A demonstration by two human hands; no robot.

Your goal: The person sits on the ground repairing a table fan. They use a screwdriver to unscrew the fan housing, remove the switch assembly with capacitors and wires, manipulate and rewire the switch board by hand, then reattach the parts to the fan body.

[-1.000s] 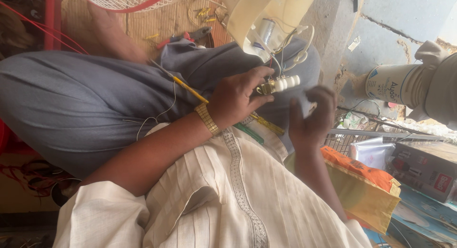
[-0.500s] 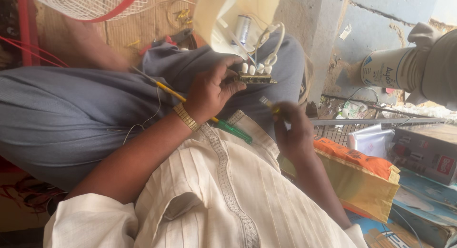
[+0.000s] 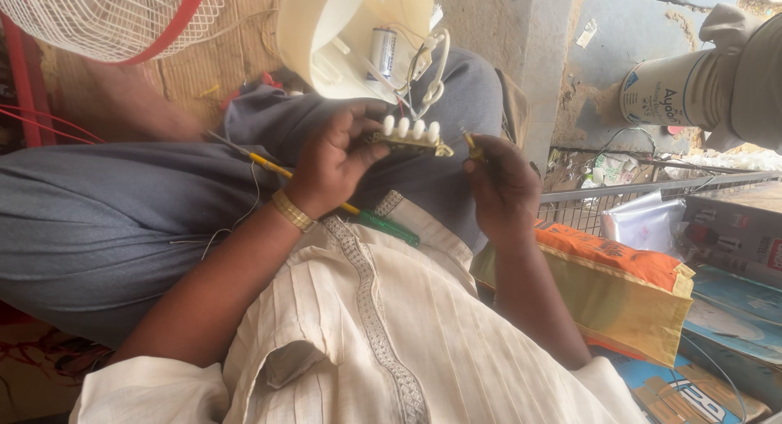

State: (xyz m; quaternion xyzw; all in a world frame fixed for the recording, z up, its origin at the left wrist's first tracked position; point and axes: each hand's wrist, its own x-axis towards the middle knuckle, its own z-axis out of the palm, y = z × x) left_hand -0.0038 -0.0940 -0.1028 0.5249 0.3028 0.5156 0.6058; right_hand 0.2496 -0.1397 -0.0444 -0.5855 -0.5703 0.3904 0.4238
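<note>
My left hand (image 3: 334, 159), with a gold watch on its wrist, grips a small switch block (image 3: 411, 139) that carries a row of white push buttons. White wires run from the block up into a cream fan base housing (image 3: 342, 33), where a silver capacitor (image 3: 381, 45) shows. My right hand (image 3: 501, 184) pinches a thin yellow-tipped tool (image 3: 471, 144), its tip just beside the right end of the block. A screwdriver with a yellow shaft and green handle (image 3: 383, 224) lies across my lap under the left wrist.
A white fan grille with a red rim (image 3: 114, 17) lies at top left. An orange and yellow bag (image 3: 619, 281) sits by my right elbow. Behind it are a wire mesh rack (image 3: 652, 188), a white can (image 3: 668, 86) and cardboard boxes (image 3: 733, 228). Red wires (image 3: 41, 123) trail at left.
The view has shifted. My left hand turned the switch block so its white buttons point up. My right hand closed in and brought the tool tip to the block's end.
</note>
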